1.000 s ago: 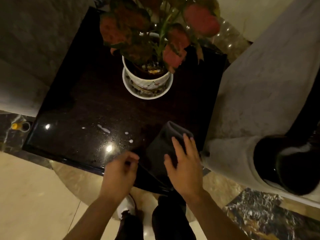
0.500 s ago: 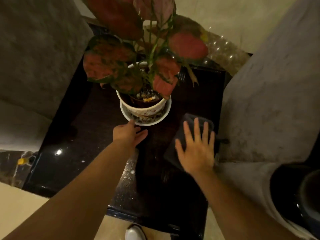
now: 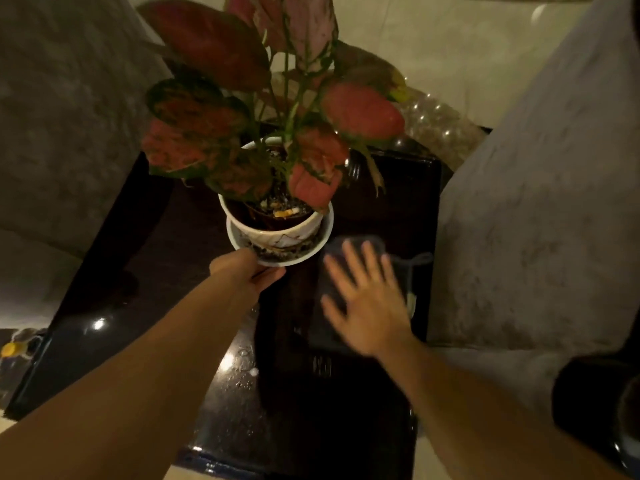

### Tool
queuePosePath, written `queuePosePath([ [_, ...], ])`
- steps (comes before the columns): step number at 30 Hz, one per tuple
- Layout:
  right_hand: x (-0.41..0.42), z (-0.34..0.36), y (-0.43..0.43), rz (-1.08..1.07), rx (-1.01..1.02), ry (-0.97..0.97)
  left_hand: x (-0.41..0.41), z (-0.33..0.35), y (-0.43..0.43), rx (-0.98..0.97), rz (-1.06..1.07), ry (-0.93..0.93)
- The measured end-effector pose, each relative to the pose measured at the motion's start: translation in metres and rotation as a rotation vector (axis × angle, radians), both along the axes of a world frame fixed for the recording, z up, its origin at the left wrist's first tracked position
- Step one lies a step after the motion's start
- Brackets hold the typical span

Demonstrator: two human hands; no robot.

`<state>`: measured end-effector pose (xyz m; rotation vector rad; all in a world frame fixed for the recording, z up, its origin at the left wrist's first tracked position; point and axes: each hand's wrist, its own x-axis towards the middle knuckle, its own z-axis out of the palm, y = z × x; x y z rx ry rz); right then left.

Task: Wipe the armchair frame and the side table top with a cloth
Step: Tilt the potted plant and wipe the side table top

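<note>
both hands have pushed further up the table since half a second ago, and the left one has now reached the saucer where before it sat just short of it

nearest to us, two bare forearms reach out over the dark glossy side table top (image 3: 145, 271), which shows small light glints and a scatter of droplets between the arms

right hand (image 3: 367, 303) lies flat, fingers spread wide, palm pressed down on the dark cloth (image 3: 325, 327), nothing pinched, just pressing; it is blurred. the cloth sits on the right part of the table top, just beside the saucer, with a corner of it poking out towards the table's right edge

left hand (image 3: 246, 271) is at the near rim of the white saucer (image 3: 325, 233), fingers curled under or against the rim and touching it; whether it truly grips the rim i cannot tell

on that saucer stands the white pot (image 3: 277, 233), upright, with the red and green leaves of the plant (image 3: 360, 112) spreading above it

grey upholstered armchair (image 3: 533, 209) flanks the table on the right, another grey upholstered seat (image 3: 62, 126) on the left

further back, pale floor (image 3: 460, 53)
</note>
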<state>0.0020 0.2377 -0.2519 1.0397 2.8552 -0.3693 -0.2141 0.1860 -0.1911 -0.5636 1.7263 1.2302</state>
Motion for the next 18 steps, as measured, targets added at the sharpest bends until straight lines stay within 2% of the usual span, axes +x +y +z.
queuePosePath([
  [2, -0.025, 0.001, 0.065, -0.209, 0.022, -0.045, -0.008, -0.002, 0.003, 0.01, 0.026, 0.002],
  [6, -0.057, -0.003, 0.13, -0.401, 0.017, -0.094, -0.028, -0.008, 0.012, 0.046, 0.086, 0.017],
  [8, -0.065, -0.001, 0.117, -0.466, 0.033, -0.072, -0.04, -0.008, 0.018, 0.067, 0.134, 0.026],
  [10, -0.075, 0.001, 0.068, -0.468, 0.058, -0.075, -0.053, -0.003, 0.025, 0.071, 0.202, 0.047],
  [12, -0.081, 0.002, 0.003, -0.275, 0.021, 0.026, -0.062, 0.005, 0.035, 0.093, 0.25, 0.056],
  [14, -0.081, 0.001, -0.046, 0.13, -0.063, 0.077, -0.068, 0.01, 0.037, 0.114, 0.263, 0.079],
  [16, -0.082, -0.004, -0.032, 0.509, -0.097, 0.077, -0.077, 0.014, 0.038, 0.111, 0.269, 0.091],
  [18, -0.089, -0.005, 0.029, 0.741, -0.029, 0.107, -0.083, 0.014, 0.036, 0.073, 0.275, 0.11],
])
